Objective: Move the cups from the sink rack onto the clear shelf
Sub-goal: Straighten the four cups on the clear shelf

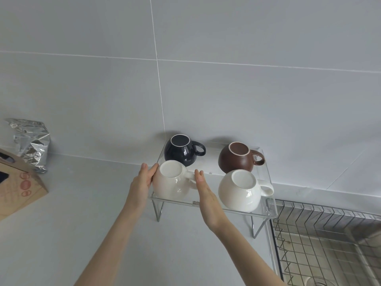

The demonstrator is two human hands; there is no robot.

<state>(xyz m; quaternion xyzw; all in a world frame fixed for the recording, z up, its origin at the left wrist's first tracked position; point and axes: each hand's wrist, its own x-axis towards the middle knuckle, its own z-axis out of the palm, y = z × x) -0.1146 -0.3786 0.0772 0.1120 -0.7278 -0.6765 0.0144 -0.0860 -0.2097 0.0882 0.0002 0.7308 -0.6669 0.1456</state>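
Several cups stand upside down on the clear shelf (268, 209) against the tiled wall. A black cup (181, 154) is at the back left, a brown cup (237, 162) at the back right. A white cup (241, 195) sits at the front right. Another white cup (170, 182) is at the front left, its handle pointing right. My left hand (142, 182) lies flat against that cup's left side. My right hand (206, 195) is just right of its handle, fingers straight. Neither hand is wrapped round it.
The wire sink rack (321, 240) lies over the sink at the lower right, with no cups in its visible part. A crumpled foil bag (33, 141) and a brown cardboard box (18, 186) stand on the grey counter at the left.
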